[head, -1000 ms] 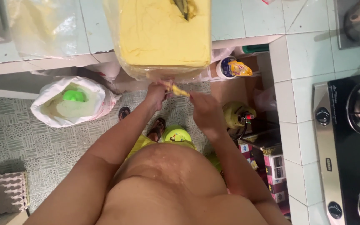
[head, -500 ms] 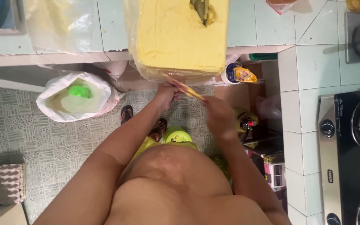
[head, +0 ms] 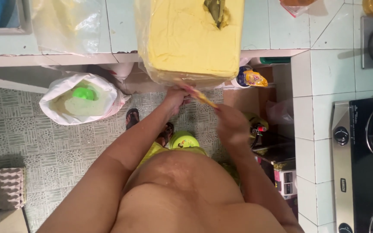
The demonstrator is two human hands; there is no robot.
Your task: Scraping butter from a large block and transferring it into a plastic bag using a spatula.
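Looking down from the head cam: big yellow block in clear plastic wrap sits on the tiled counter, overhanging its front edge. Left hand is at the block's lower edge, fingers closed on the wrap there. Right hand is just below & right, fingers curled around 1 thin yellow strip that runs up toward the left hand. Green leaf lies on top of the block. White bag w/ green lid inside sits on the floor to the left; gas stove at far right.
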